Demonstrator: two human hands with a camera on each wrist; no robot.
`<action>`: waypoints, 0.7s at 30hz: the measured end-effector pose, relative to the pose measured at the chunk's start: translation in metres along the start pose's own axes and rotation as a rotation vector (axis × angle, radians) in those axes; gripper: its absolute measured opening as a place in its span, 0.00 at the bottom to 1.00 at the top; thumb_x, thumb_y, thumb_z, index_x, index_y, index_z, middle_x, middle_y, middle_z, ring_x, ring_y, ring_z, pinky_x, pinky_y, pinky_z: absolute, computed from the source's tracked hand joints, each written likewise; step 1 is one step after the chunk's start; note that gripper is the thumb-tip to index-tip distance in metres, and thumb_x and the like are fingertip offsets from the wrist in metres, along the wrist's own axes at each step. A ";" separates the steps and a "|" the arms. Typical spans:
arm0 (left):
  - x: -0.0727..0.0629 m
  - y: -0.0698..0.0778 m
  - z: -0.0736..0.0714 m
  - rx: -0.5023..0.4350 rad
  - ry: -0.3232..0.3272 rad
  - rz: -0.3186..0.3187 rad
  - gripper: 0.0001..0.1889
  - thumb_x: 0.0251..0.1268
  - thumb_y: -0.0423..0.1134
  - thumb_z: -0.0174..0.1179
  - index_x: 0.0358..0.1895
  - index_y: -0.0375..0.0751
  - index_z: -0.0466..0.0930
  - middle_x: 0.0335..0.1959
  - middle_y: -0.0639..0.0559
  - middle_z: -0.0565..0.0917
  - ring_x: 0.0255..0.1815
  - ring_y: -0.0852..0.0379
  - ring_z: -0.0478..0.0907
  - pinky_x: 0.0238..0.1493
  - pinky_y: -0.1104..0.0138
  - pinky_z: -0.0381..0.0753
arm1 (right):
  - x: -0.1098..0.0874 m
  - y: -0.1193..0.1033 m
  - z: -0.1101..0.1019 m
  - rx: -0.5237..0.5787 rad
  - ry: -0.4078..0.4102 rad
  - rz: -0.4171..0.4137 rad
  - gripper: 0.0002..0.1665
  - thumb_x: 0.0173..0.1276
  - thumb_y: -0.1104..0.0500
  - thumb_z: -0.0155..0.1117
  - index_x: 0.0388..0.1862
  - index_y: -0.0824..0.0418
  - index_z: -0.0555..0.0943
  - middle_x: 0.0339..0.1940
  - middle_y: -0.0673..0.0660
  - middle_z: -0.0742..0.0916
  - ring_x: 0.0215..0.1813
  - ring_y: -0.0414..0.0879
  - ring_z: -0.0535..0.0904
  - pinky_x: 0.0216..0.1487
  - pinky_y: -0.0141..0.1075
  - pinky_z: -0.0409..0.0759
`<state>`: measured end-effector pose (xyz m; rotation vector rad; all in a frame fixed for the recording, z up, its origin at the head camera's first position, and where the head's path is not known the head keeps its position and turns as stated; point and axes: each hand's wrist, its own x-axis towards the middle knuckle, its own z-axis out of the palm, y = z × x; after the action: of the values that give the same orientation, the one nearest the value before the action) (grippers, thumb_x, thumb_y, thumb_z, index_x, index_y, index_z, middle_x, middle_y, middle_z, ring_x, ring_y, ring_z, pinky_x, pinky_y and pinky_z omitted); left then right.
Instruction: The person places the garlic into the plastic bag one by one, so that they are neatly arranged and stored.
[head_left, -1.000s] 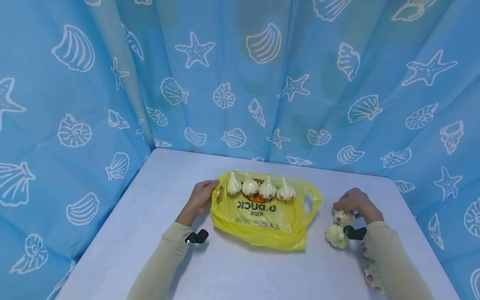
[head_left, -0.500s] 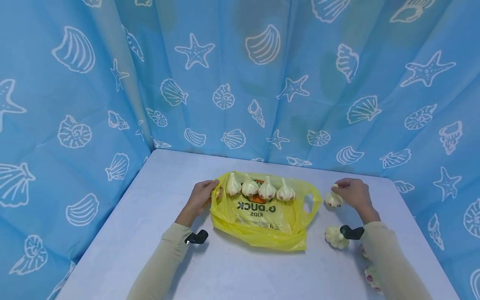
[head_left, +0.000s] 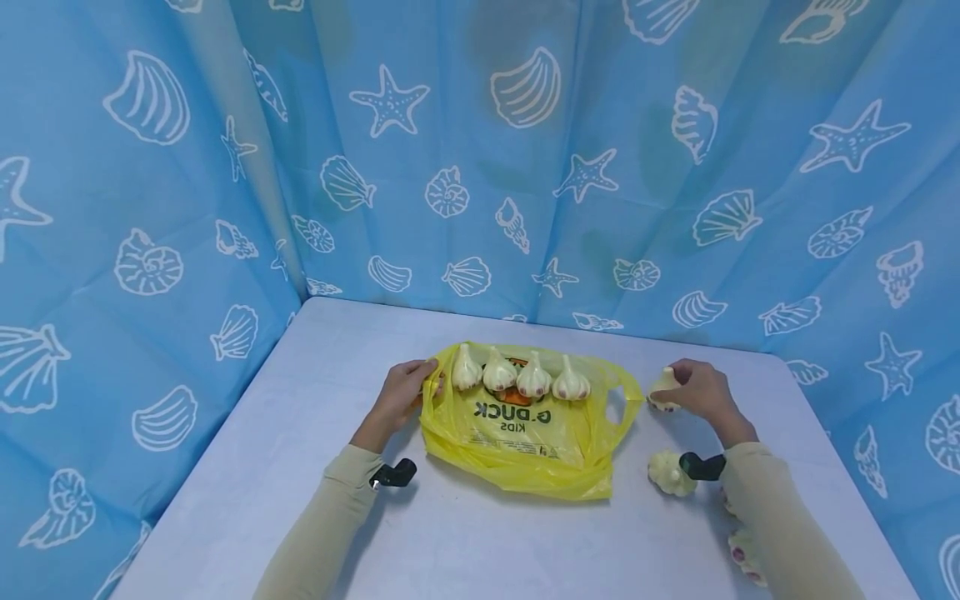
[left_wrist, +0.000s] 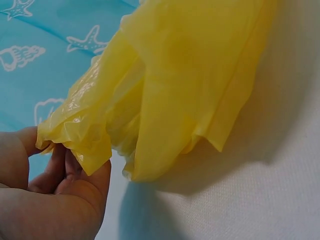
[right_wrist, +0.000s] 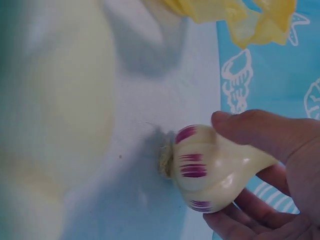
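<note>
My left hand [head_left: 401, 396] pinches the left edge of a yellow plastic bag [head_left: 517, 467] printed with a duck logo; the left wrist view shows the crumpled plastic between thumb and fingers. Several garlic bulbs [head_left: 535, 377] stand in a row along the bag's far part. To the right of the bag, my right hand [head_left: 705, 392] grips another garlic bulb [right_wrist: 215, 167] by its neck and side. Its root end and purple streaks show in the right wrist view, close over the table.
Nearer me on the right lies a loose garlic bulb [head_left: 671, 473], with more bulbs [head_left: 746, 557] partly hidden by the right forearm. The white table [head_left: 480, 550] ends at a blue shell-patterned curtain [head_left: 450, 242] at the back and sides.
My right hand has lifted a garlic bulb from the right-hand group and carried it away from me and slightly left, toward the bag's handle. The left hand and bag stay in place.
</note>
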<state>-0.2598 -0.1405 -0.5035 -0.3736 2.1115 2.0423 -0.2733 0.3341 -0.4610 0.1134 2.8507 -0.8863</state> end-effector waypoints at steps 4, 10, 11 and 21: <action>0.000 -0.001 0.000 -0.008 0.001 -0.019 0.26 0.73 0.51 0.54 0.65 0.38 0.71 0.50 0.43 0.78 0.40 0.55 0.79 0.43 0.68 0.83 | 0.002 0.001 0.001 -0.026 -0.045 0.024 0.49 0.55 0.48 0.76 0.66 0.76 0.67 0.61 0.75 0.74 0.54 0.64 0.73 0.56 0.57 0.76; 0.000 -0.002 -0.001 -0.006 0.005 -0.016 0.26 0.73 0.52 0.54 0.65 0.38 0.71 0.52 0.43 0.77 0.42 0.54 0.79 0.44 0.68 0.83 | 0.005 0.004 0.000 -0.083 -0.045 -0.021 0.45 0.56 0.55 0.74 0.66 0.77 0.66 0.63 0.76 0.73 0.60 0.69 0.70 0.57 0.58 0.75; 0.000 -0.002 -0.002 -0.005 0.005 -0.013 0.26 0.73 0.52 0.54 0.65 0.37 0.71 0.53 0.43 0.77 0.42 0.54 0.78 0.44 0.68 0.83 | 0.006 0.004 0.000 -0.085 -0.050 -0.020 0.45 0.55 0.56 0.74 0.66 0.77 0.66 0.63 0.77 0.72 0.61 0.70 0.69 0.57 0.58 0.74; 0.000 -0.004 0.000 -0.003 0.006 -0.010 0.25 0.73 0.51 0.54 0.64 0.37 0.72 0.50 0.43 0.78 0.42 0.54 0.78 0.43 0.67 0.83 | 0.005 0.008 0.001 -0.093 -0.048 0.025 0.53 0.55 0.47 0.76 0.67 0.79 0.63 0.63 0.78 0.70 0.59 0.69 0.68 0.59 0.60 0.72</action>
<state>-0.2588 -0.1405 -0.5075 -0.3903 2.1061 2.0415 -0.2772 0.3398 -0.4670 0.1141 2.8332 -0.7407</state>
